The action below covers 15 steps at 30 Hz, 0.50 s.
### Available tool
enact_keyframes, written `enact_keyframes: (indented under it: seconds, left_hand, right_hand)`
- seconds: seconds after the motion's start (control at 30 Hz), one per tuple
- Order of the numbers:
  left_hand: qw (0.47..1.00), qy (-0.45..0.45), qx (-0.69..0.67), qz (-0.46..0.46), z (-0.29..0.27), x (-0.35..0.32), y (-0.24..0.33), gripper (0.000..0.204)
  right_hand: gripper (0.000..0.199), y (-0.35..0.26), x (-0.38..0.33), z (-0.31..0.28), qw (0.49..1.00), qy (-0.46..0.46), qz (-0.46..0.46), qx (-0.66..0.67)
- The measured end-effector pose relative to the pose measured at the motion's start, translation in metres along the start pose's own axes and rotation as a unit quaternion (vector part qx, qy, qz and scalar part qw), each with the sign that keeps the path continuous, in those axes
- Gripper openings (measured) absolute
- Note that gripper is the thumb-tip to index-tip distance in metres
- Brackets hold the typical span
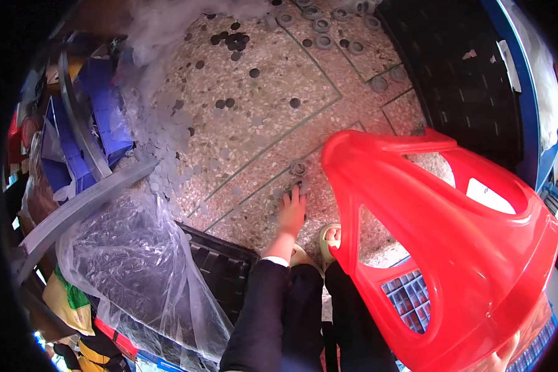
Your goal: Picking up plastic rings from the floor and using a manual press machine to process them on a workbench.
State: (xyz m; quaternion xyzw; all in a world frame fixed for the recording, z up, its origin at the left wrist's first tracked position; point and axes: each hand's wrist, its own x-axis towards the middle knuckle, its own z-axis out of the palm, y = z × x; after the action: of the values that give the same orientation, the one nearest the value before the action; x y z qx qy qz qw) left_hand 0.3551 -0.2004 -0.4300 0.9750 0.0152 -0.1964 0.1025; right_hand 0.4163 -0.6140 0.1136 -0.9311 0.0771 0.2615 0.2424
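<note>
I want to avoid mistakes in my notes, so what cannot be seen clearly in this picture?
Head view:
Right hand: mostly hidden behind the red plastic shell.
Left hand: too small to tell whether it grips anything.
Clear plastic sheet: its folds and glare obscure whatever lies beneath.

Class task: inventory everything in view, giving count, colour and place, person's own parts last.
Shell: one, red, right
Rings: many, grey, floor
Discs: many, black or grey, floor
Sheeting: uncountable, clear, left
Tray: one, black, lower left
Panel: one, black, upper right
Bins: several, blue, left
Curved strips: two, grey, left
Crate: at least one, blue, lower right
Floor: one, speckled, centre
Clutter: uncountable, mixed, edges
Sandals: two, pale, lower centre
Trouser legs: two, dark, bottom
Sleeve: one, dark, bottom
Left grip: one, bare, near a ring
Right grip: one, bare, shell's lower edge
</note>
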Motion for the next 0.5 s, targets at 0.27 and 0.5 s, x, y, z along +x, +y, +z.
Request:
enact_keyframes:
  seconds: [0.27, 0.5]
  left_hand:
    - [0.939, 0.132, -0.307, -0.077, -0.071, 0.028, -0.012, 0.046]
    - [0.96, -0.055, -0.242, 0.127, -0.059, 0.074, -0.006, 0.045]
  right_hand:
    - [0.067, 0.016, -0.006, -0.012, 0.99, -0.039, 0.063, 0.117]
    - [0.076, 0.003, -0.005, 0.005, 0.987, 0.02, 0.136, 0.087]
